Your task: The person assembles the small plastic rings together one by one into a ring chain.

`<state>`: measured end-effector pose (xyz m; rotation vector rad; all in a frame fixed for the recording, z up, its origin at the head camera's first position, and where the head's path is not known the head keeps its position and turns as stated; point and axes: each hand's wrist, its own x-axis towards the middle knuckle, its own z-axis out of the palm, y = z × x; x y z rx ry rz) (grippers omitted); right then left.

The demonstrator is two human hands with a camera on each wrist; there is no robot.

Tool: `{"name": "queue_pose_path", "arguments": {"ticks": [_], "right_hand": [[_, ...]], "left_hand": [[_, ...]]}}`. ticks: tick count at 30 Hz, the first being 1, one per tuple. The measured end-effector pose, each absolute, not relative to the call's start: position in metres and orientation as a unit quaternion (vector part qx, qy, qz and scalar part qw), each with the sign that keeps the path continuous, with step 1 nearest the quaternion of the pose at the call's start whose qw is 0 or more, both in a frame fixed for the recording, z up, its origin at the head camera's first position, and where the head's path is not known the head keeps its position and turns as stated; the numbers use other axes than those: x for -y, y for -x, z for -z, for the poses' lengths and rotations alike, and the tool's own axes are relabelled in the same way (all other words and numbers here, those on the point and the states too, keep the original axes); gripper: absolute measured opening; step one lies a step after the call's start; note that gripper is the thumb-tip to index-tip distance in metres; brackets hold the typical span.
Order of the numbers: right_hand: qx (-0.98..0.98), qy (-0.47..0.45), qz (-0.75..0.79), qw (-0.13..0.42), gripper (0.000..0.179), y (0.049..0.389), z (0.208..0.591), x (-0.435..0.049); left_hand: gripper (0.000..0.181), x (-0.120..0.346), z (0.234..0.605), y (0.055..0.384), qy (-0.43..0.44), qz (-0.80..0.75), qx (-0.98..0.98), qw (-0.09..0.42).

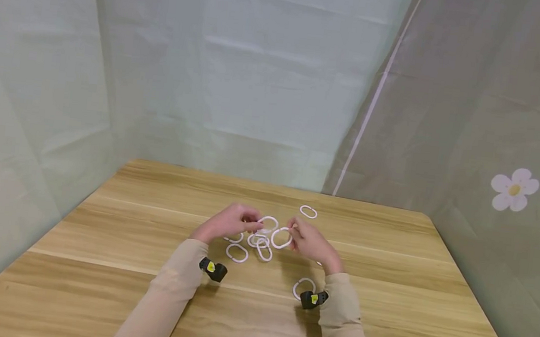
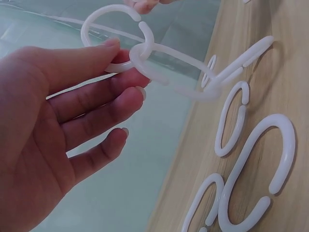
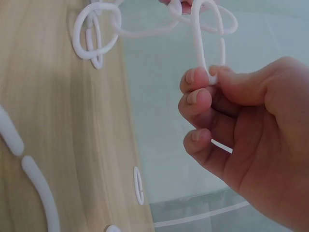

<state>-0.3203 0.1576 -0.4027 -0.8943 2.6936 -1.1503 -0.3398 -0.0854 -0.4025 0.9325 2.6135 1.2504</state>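
Note:
My left hand [image 1: 235, 221] pinches a white oval plastic link [image 2: 86, 24] with a small gap between thumb and index finger; the other fingers are loosely bent. A second link [image 2: 181, 55] is hooked through it, and more joined links trail down toward the table. Thumb and fingertips of my right hand [image 1: 312, 240] pinch the lower end of another white link [image 3: 197, 38], held up close beside the left hand's one. These two overlap in the right wrist view; whether they are hooked together I cannot tell.
Loose white links lie on the wooden table [image 1: 119, 240]: one link [image 1: 228, 250] near the left hand, a link [image 1: 306, 206] toward the back, another link [image 1: 294, 289] by the right wrist. Hanging cloth [image 1: 259, 79] surrounds the table's back and sides.

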Motion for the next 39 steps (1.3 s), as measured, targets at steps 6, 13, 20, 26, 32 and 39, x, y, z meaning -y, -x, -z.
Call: {"name": "queue_pose_path", "arguments": {"ticks": [6,13,20,26,32,39], "right_hand": [[-0.865,0.294,0.400,0.072,0.009,0.319,0.402,-0.157],[-0.871,0.298,0.385,0.069,0.013,0.321,0.403,-0.156],[-0.871,0.295,0.387,0.070,0.012,0.321,0.405,-0.155],[-0.867,0.284,0.402,0.081,0.011,0.322,0.407,-0.151],[-0.871,0.263,0.410,0.065,0.010,0.323,0.407,-0.152],[-0.872,0.229,0.429,0.052,0.011,0.322,0.403,-0.152]], "left_hand": [[0.016,0.084,0.404,0.340,-0.315,-0.407,-0.856,0.044],[0.016,0.083,0.402,0.341,-0.322,-0.409,-0.853,0.046],[0.017,0.078,0.403,0.344,-0.362,-0.389,-0.846,0.039],[0.014,0.079,0.405,0.344,-0.361,-0.390,-0.846,0.044],[0.013,0.085,0.405,0.345,-0.335,-0.396,-0.853,0.060],[0.025,0.091,0.404,0.344,-0.321,-0.409,-0.848,0.104]]}}
